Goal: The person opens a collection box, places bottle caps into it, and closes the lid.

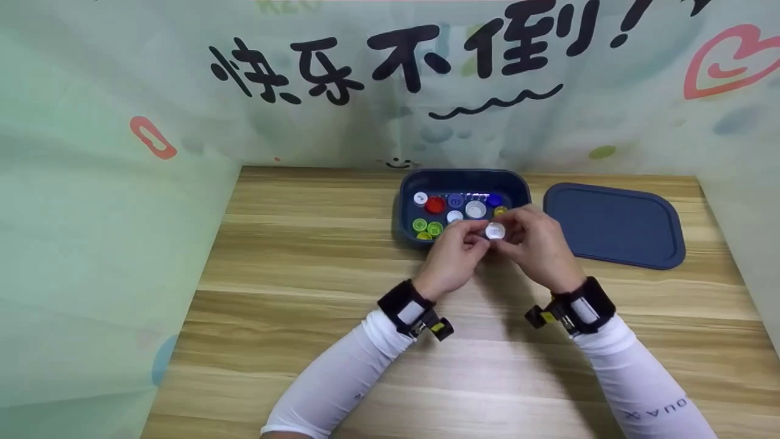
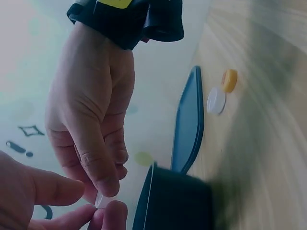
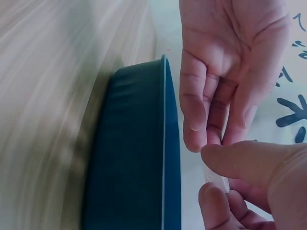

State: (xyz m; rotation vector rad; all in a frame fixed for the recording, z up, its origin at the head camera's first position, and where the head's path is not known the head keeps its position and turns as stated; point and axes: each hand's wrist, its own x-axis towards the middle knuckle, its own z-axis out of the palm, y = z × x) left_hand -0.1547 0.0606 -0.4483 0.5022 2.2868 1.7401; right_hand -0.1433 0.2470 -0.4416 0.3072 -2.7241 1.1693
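My right hand (image 1: 539, 244) pinches a small white bottle cap (image 1: 495, 231) between thumb and fingers, held up over the front edge of a dark blue box (image 1: 404, 219). From the other side, my left hand (image 1: 451, 259) has its thumb and fingertips at the same cap's edge. In the right wrist view the cap (image 3: 216, 178) shows only as a narrow white edge, partly covered by my fingers. The box contains several bottle caps, among them a red cap (image 1: 434, 205), a larger white cap (image 1: 475, 210) and a light green cap (image 1: 420, 225).
A dark blue lid (image 1: 615, 225) lies on the wooden table (image 1: 292, 262), right of the box. In the left wrist view a yellow cap (image 2: 230, 80) and a white cap (image 2: 217, 100) are on the table near the lid. A printed cloth (image 1: 341, 134) stands behind.
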